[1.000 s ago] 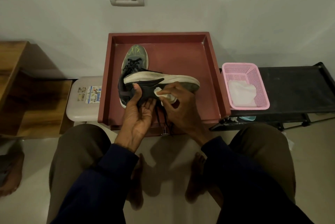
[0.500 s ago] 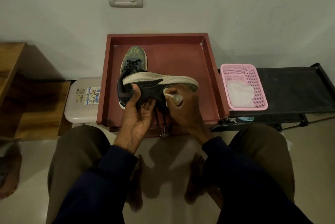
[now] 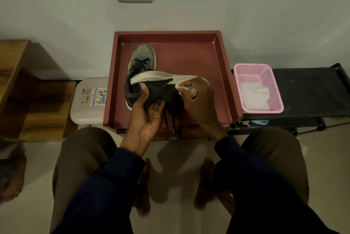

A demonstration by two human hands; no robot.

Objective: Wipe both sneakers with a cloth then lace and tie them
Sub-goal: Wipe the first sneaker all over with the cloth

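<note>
I hold a dark sneaker (image 3: pixel 157 90) with a whitish sole on its side above the red tray (image 3: pixel 220 59), toe to the right. My left hand (image 3: pixel 146 118) grips its heel end from below, thumb on the side. My right hand (image 3: pixel 197 101) grips a small white cloth (image 3: pixel 187 90) and presses it against the sneaker's side near the toe. Black laces (image 3: pixel 171 120) hang loose under the shoe. The second sneaker (image 3: pixel 143 56), dark with green marks and laced, lies flat in the tray behind, toe toward the wall.
A pink mesh basket (image 3: pixel 265 71) holding another white cloth (image 3: pixel 254 97) sits on a black rack (image 3: pixel 310 91) to the right. A beige stool (image 3: pixel 87 105) and wooden steps (image 3: pixel 28 90) stand left. My knees and bare feet are below the tray.
My right hand has slid the cloth along the sneaker's side from the middle toward the toe. The left hand keeps its hold on the heel.
</note>
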